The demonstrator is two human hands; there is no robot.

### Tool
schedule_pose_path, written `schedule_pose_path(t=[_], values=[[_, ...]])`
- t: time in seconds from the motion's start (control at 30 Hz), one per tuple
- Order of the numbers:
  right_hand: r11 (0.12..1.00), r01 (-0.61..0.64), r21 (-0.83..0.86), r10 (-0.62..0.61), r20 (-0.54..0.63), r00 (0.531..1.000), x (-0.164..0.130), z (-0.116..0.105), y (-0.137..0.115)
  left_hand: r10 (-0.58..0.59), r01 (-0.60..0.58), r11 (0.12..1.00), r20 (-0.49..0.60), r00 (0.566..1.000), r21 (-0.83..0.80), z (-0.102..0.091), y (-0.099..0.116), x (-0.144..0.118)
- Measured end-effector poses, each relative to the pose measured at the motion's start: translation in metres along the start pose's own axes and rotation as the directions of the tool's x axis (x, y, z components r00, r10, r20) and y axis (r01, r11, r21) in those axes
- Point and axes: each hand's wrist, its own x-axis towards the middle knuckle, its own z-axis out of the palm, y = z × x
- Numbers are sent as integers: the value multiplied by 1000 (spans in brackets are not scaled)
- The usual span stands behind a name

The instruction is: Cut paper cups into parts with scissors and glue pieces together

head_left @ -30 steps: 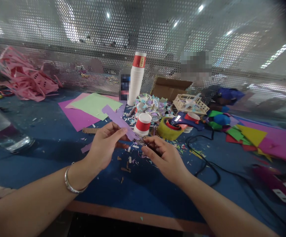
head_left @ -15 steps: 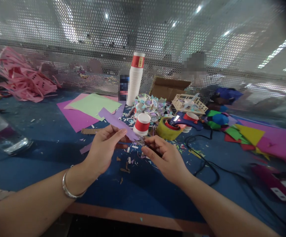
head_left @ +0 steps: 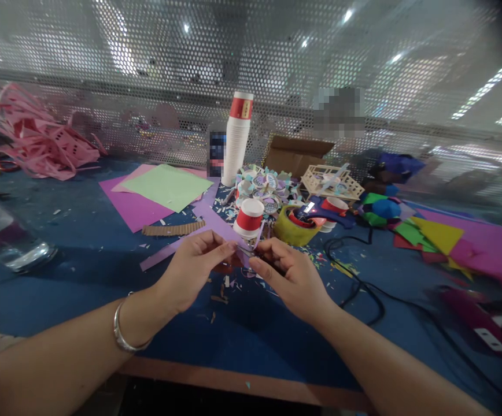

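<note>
My left hand [head_left: 190, 268] sits just at 11 o'clock of the picture's centre, a silver bangle [head_left: 123, 335] on the wrist, thumb and forefinger pressed together on a purple paper strip [head_left: 216, 226]. My right hand [head_left: 292, 276] lies at 3 o'clock of the left, its fingertips pinched shut on the same strip where it bends, the two pinches almost touching. What else my right fingers may hold is too dark and small for me to tell. The strip runs up from my fingers toward 11 o'clock, above the blue table [head_left: 81, 260]. A second purple strip [head_left: 164, 253] lies flat on the table at 9 o'clock of my left fingertips.

Paper scraps [head_left: 222, 289] are scattered on the table under and between my hands. A brown corrugated strip [head_left: 173, 229] lies at 11 o'clock of my left hand. Just beyond my fingertips, at 12 o'clock, stands a red-and-white paper cup [head_left: 249, 218], and at 2 o'clock of it a roll of yellowish tape [head_left: 292, 231]. A black cable [head_left: 364, 289] loops across the table at 3 o'clock of my right hand.

Farther off, a green sheet [head_left: 168, 186] lies on a magenta sheet [head_left: 129, 205] at 10 o'clock. A tall stack of cups [head_left: 237, 138] stands at 12 o'clock before a perforated metal screen [head_left: 147, 58], with a cardboard box [head_left: 296, 155] beside it. Crumpled pink paper [head_left: 38, 141] is heaped far at 10 o'clock, and coloured paper shapes [head_left: 433, 237] lie at 2 o'clock
</note>
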Motion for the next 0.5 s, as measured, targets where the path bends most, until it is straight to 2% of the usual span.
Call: schedule_pose_path(t=[0.33,0.5], values=[[1000,17,-17,-17,-7,1000,-1,0,-4,-119,125,986,60,991,-108,2,-2,-2],[1000,9,19,-9,-8,1000,-4,-2,-4,-133,141,981,72,989,-133,2,0,-4]])
